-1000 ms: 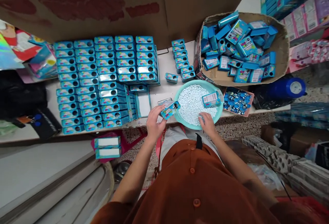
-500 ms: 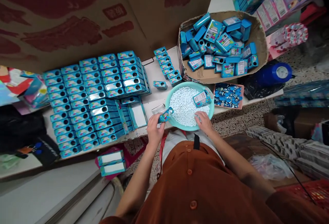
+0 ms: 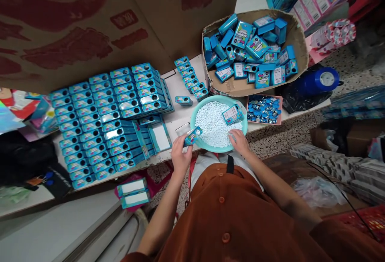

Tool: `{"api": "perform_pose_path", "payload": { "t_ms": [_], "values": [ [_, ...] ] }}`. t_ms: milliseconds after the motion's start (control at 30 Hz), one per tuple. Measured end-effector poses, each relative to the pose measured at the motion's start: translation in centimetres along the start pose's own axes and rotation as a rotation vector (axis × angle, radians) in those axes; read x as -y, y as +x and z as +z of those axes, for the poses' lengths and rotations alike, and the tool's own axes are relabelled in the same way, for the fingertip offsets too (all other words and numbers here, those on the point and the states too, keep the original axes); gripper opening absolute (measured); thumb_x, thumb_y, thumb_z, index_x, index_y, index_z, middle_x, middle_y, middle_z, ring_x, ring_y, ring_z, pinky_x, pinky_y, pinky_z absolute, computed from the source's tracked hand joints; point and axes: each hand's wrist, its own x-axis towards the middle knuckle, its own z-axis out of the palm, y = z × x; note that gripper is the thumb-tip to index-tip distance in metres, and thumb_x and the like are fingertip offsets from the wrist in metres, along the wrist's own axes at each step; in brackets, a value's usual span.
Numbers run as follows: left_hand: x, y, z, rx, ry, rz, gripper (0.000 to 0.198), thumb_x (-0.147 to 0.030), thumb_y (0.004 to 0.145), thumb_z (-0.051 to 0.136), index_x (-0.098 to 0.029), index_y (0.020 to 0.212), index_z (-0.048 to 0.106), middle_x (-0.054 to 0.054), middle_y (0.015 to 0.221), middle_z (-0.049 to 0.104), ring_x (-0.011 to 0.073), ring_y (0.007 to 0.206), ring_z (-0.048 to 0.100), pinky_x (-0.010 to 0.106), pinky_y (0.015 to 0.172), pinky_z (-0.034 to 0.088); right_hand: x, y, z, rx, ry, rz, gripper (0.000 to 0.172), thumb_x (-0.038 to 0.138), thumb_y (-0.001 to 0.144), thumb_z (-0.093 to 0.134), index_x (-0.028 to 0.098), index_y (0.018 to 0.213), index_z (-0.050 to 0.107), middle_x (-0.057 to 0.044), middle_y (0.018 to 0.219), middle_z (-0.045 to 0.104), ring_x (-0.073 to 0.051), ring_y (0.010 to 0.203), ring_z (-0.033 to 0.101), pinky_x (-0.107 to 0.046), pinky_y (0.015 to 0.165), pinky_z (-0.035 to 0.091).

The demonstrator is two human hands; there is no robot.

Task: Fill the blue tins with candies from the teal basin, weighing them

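Note:
My left hand (image 3: pixel 181 154) is closed around a small blue candy tin (image 3: pixel 192 136), held tilted at the left rim of a mint-green bowl (image 3: pixel 244 127). White showing at the tin's hole looks like candies. Small white candies (image 3: pixel 212 119) fill much of the bowl, and another blue tin (image 3: pixel 231 114) lies on them. At the bowl's lower right, my right hand (image 3: pixel 240 142) dips curled fingers into the candies. What the fingertips pinch is hidden.
Rows of upright blue tins (image 3: pixel 104 123) stand to the left. Behind the bowl is a cut-down cardboard box (image 3: pixel 237 87) of jumbled tins. A pink-edged tray (image 3: pixel 279 111) of round blue and silver lids sits at right. Several tins (image 3: pixel 189 77) form a short row.
The view has shifted slightly, so the things on the table appear a little further left. Both hands stay in about the same places, with the left still holding the tin.

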Motion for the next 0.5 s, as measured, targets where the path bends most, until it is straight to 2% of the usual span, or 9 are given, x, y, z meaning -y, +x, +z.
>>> {"api": "perform_pose_path", "payload": {
  "t_ms": [67,133,267,333,433,500],
  "values": [
    [-0.3,-0.2,0.0,-0.005,-0.032,-0.056,0.033,-0.023,0.084,0.061,-0.020,0.117,0.058,0.010,0.115,0.065,0.0226,0.110,0.059,0.040,0.100,0.045,-0.1,-0.1,-0.1,-0.001,-0.003,0.001,0.025,0.029,0.095,0.045,0.020,0.109,0.064,-0.011,0.110,0.064,-0.026,0.107,0.055,-0.044,0.095,0.047],
    [-0.3,-0.7,0.2,-0.032,-0.106,-0.171,0.034,-0.027,0.082,0.065,-0.020,0.114,0.058,0.009,0.111,0.064,0.0214,0.105,0.061,0.037,0.095,0.047,-0.2,-0.2,-0.1,-0.002,-0.005,0.001,0.026,0.030,0.095,0.044,0.021,0.109,0.063,-0.011,0.110,0.064,-0.026,0.108,0.055,-0.044,0.096,0.047],
    [0.9,-1.8,1.0,-0.238,-0.342,-0.415,0.047,-0.035,0.077,0.070,-0.020,0.115,0.047,0.005,0.101,0.059,0.0160,0.092,0.062,0.030,0.083,0.051,-0.3,-0.2,-0.1,-0.001,-0.010,-0.009,0.026,0.030,0.095,0.043,0.019,0.109,0.063,-0.012,0.110,0.064,-0.026,0.108,0.055,-0.044,0.096,0.047],
    [1.2,-2.3,0.8,-0.259,-0.342,-0.429,0.049,-0.036,0.076,0.071,-0.020,0.115,0.046,0.005,0.103,0.057,0.0161,0.094,0.061,0.029,0.084,0.050,-0.3,-0.2,-0.1,0.004,-0.012,-0.016,0.026,0.029,0.095,0.043,0.019,0.108,0.063,-0.012,0.110,0.064,-0.026,0.107,0.055,-0.044,0.095,0.047],
    [0.8,-2.4,-0.4,-0.170,-0.218,-0.365,0.044,-0.033,0.076,0.072,-0.020,0.113,0.052,0.007,0.107,0.059,0.0182,0.098,0.060,0.031,0.087,0.048,-0.2,-0.1,0.1,0.020,-0.012,-0.027,0.026,0.030,0.095,0.043,0.020,0.108,0.063,-0.011,0.109,0.064,-0.026,0.107,0.055,-0.044,0.095,0.046],
    [0.1,-2.1,-1.3,-0.157,-0.149,-0.290,0.040,-0.029,0.078,0.070,-0.021,0.114,0.054,0.006,0.106,0.061,0.0189,0.098,0.060,0.032,0.089,0.048,0.0,0.0,0.2,0.029,-0.012,-0.032,0.026,0.030,0.095,0.043,0.020,0.108,0.063,-0.012,0.109,0.064,-0.026,0.106,0.055,-0.044,0.095,0.046]
  ]
}}
